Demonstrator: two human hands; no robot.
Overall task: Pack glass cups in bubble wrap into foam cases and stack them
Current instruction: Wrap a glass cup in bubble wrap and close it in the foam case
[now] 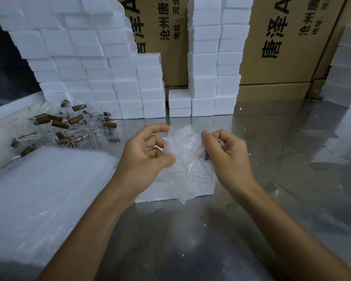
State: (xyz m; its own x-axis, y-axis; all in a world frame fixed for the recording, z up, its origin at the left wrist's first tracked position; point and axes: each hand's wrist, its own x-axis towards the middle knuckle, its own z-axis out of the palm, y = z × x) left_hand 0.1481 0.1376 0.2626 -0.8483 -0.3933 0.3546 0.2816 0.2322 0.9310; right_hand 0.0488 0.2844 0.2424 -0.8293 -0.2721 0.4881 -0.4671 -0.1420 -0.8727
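Observation:
A bubble-wrap bag (185,159) hangs between my hands above a white foam case (160,194) on the steel table. My left hand (148,153) pinches the bag's left edge with thumb and curled fingers. My right hand (225,153) grips the right side, where a dark brown handle of a glass cup (205,156) shows through the wrap. The cup's glass body is hard to make out inside the bag.
Several loose glass cups with brown handles (69,122) lie at the left. A stack of bubble-wrap bags (43,199) sits front left. Stacked foam cases (101,78) and two more columns of foam cases (213,63) stand at the back, before cardboard boxes (282,47).

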